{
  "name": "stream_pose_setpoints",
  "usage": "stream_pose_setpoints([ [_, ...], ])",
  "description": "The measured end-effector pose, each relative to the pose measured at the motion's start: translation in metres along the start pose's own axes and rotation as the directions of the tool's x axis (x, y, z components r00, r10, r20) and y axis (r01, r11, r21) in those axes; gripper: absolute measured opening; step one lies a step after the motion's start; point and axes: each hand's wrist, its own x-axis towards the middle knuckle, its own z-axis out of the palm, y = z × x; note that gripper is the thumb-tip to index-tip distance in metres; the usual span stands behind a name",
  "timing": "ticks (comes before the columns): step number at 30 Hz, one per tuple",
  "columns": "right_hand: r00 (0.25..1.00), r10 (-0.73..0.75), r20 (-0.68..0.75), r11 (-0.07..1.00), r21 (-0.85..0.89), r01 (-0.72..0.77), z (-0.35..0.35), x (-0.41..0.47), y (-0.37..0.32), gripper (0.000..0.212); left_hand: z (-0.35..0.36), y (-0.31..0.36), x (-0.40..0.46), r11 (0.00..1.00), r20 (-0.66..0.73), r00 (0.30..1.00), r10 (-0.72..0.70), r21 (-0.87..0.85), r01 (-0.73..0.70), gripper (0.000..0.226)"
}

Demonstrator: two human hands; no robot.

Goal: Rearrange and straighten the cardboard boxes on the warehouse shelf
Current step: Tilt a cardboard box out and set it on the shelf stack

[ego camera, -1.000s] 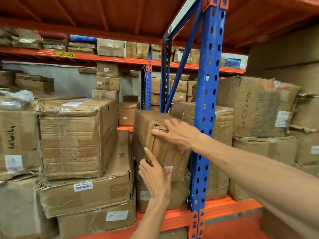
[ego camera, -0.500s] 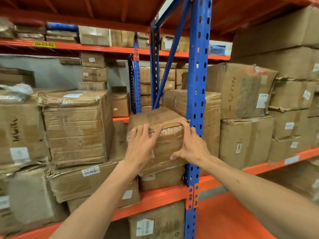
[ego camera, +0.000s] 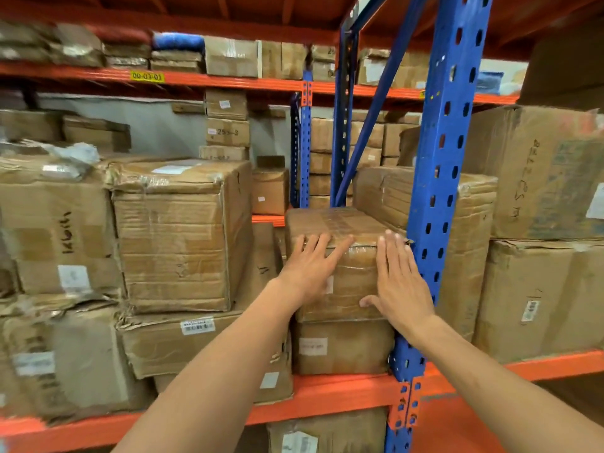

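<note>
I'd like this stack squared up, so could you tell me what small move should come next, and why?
Probably a gentle push straight back: both the left hand and right hand lie flat on the small box, whose front seems slightly proud of the box below.

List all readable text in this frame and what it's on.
"00-03-01": yellow tag on the upper orange beam.
"255-3": small stacked box at the back.
Handwriting on the left box and the right box: unclear.
White stickers and the barcode label: too blurred.
</note>
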Motion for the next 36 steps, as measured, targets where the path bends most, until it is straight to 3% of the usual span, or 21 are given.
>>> stream_pose_setpoints([
  [4, 0.999, 0.006, 0.037, 0.998, -0.061, -0.004, 0.008, 0.020, 0.001, 0.139, 0.005, -0.004, 0.014, 1.000, 0.008, 1.000, -0.024, 0.009, 0.024, 0.106],
  [7, 0.989, 0.004, 0.145, 0.998, -0.061, 0.005, -0.010, 0.026, -0.002, 0.139, 0.004, -0.007, 0.007, 0.999, 0.017, 1.000, -0.019, -0.046, 0.019, 0.107],
  [9, 0.971, -0.022, 0.237, 0.999, 0.035, 0.014, -0.033, 0.039, -0.008, 0.129, 0.001, -0.011, -0.007, 0.987, -0.009, 0.998, -0.055, -0.149, 0.053, 0.106],
  [11, 0.956, -0.107, 0.271, 0.974, 0.221, 0.047, -0.067, 0.059, -0.019, 0.118, -0.003, -0.014, -0.030, 0.928, -0.122, 0.972, -0.201, -0.341, 0.149, 0.101],
  [13, 0.961, -0.219, 0.166, 0.910, 0.391, 0.140, -0.106, 0.081, -0.037, 0.110, -0.011, -0.017, -0.058, 0.877, -0.351, 0.865, -0.358, -0.444, 0.183, 0.082],
  [15, 0.949, -0.316, 0.015, 0.821, 0.505, 0.265, -0.149, 0.103, -0.060, 0.103, -0.016, -0.021, -0.087, 0.888, -0.589, 0.693, -0.415, -0.429, 0.167, 0.062],
  [17, 0.909, -0.406, -0.095, 0.733, 0.560, 0.386, -0.187, 0.121, -0.089, 0.102, -0.019, -0.032, -0.114, 0.896, -0.723, 0.531, -0.442, -0.382, 0.226, 0.054],
  [19, 0.848, -0.505, -0.157, 0.653, 0.573, 0.495, -0.220, 0.132, -0.124, 0.103, -0.023, -0.049, -0.139, 0.812, -0.716, 0.396, -0.575, -0.440, 0.384, 0.061],
  [21, 0.788, -0.594, -0.160, 0.616, 0.539, 0.574, -0.241, 0.136, -0.160, 0.104, -0.029, -0.069, -0.159, 0.640, -0.587, 0.293, -0.755, -0.562, 0.523, 0.084],
  [23, 0.739, -0.666, -0.107, 0.627, 0.458, 0.631, -0.248, 0.135, -0.193, 0.106, -0.034, -0.085, -0.174, 0.524, -0.440, 0.292, -0.849, -0.637, 0.564, 0.107],
  [28, 0.712, -0.700, -0.055, 0.685, 0.228, 0.692, -0.233, 0.137, -0.225, 0.102, -0.030, -0.108, -0.189, 0.430, -0.264, 0.356, -0.896, -0.712, 0.555, 0.128],
  [32, 0.702, -0.711, -0.033, 0.663, 0.301, 0.685, -0.230, 0.145, -0.205, 0.106, -0.016, -0.107, -0.191, 0.393, -0.146, 0.458, -0.877, -0.765, 0.510, 0.129],
  [36, 0.727, -0.686, 0.005, 0.689, 0.324, 0.648, -0.232, 0.147, -0.178, 0.112, -0.006, -0.101, -0.186, 0.430, -0.166, 0.502, -0.849, -0.769, 0.473, 0.123],
])
